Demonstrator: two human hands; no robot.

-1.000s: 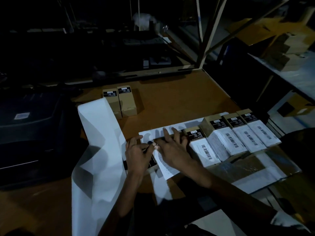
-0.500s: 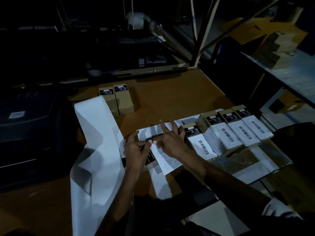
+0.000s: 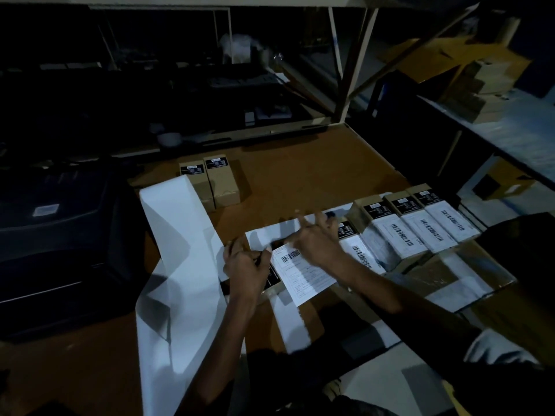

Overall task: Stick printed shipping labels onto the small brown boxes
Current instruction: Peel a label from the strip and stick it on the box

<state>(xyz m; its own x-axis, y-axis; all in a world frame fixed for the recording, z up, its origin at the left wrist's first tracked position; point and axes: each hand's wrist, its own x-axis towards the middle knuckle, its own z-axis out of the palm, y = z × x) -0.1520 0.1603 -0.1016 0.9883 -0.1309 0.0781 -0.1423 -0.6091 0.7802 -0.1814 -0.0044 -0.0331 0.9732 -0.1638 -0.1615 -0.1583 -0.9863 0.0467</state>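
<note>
brown table [image 3: 300,175] | two unlabelled boxes [image 3: 210,181] | labelled box row [image 3: 420,226] | paper strip [image 3: 177,235]

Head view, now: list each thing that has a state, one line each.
Left hand: curled on the box in progress, holding it.
Right hand: fingers spread, pressing the label.
Label: lying on that box, near end overhanging.
Box in progress: mostly covered.
Four boxes in the row: labelled, side by side.
Two far boxes: no shipping label.
Backing strip: loose, folded.
</note>
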